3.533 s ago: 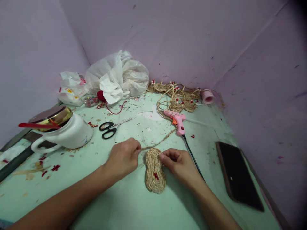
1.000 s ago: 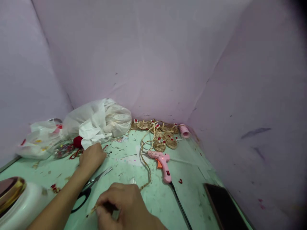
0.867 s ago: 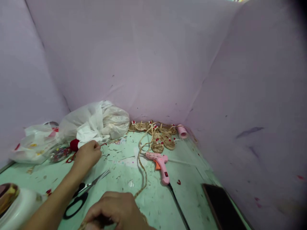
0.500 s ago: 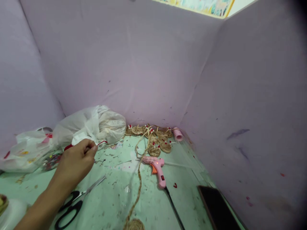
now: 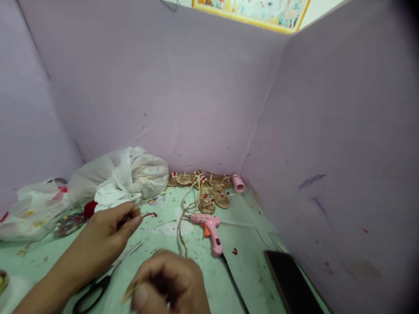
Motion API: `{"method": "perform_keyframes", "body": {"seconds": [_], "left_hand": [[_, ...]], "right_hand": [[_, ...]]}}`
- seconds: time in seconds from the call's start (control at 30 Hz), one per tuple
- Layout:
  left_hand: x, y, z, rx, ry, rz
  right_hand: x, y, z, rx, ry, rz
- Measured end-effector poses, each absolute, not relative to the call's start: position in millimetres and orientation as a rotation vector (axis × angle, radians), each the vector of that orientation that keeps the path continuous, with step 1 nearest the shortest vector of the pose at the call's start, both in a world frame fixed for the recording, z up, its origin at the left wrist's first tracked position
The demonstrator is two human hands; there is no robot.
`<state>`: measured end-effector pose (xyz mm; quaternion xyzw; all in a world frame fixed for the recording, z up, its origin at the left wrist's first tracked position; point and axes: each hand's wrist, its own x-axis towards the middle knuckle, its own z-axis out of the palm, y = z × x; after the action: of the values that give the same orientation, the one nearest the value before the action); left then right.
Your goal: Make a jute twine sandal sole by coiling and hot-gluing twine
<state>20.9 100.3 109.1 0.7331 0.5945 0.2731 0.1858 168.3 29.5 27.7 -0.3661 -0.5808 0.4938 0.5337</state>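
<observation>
My left hand pinches a short strand of red yarn, whose end sticks out to the right past the fingertips. Lower down, my right hand is curled, with the pale tan tip of a jute cord showing between thumb and finger. A braided jute cord runs from the back of the table down behind this hand. Partly under my left forearm lie black-handled scissors. To the right of both hands is a pink glue gun with an orange trigger and a lit red light.
Several coiled jute pieces with red and white beads sit against the back wall, beside a pink thread spool. Plastic bags and a red yarn ball are at the left. A dark phone lies right.
My right hand has come into view from below, holding the tan cord end. My left hand has moved slightly right and down with the red yarn. The view has shifted a little.
</observation>
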Motion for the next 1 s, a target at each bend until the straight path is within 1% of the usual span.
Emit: {"method": "perform_keyframes", "body": {"seconds": [0.17,0.27,0.4,0.57,0.67,0.8,0.93,1.0], "left_hand": [[19.5,92.5,110.6,1.970,1.584,0.752],[18.8,91.2,111.3,1.878,1.538,0.755],[20.8,89.4,110.4,1.863,1.496,0.741],[26.2,85.9,106.8,1.852,1.375,0.686],[28.5,84.9,104.8,1.889,1.382,0.664],[30.2,84.8,102.4,1.926,1.421,0.656],[31.2,84.3,100.5,1.961,1.458,0.638],[31.6,83.0,99.6,1.998,1.423,0.652]], "right_hand": [[181.3,66.0,55.2,-0.944,-1.144,1.176],[191.7,78.8,54.9,-0.995,-1.078,1.165],[193.9,77.6,55.0,-0.995,-1.127,1.178],[185.7,71.4,54.1,-0.938,-1.159,1.377],[183.9,72.9,49.1,-0.940,-1.090,1.426],[185.2,75.5,46.9,-0.956,-1.025,1.438],[185.7,76.0,48.8,-0.995,-1.035,1.382],[185.6,75.6,50.3,-1.016,-1.025,1.414]]}}
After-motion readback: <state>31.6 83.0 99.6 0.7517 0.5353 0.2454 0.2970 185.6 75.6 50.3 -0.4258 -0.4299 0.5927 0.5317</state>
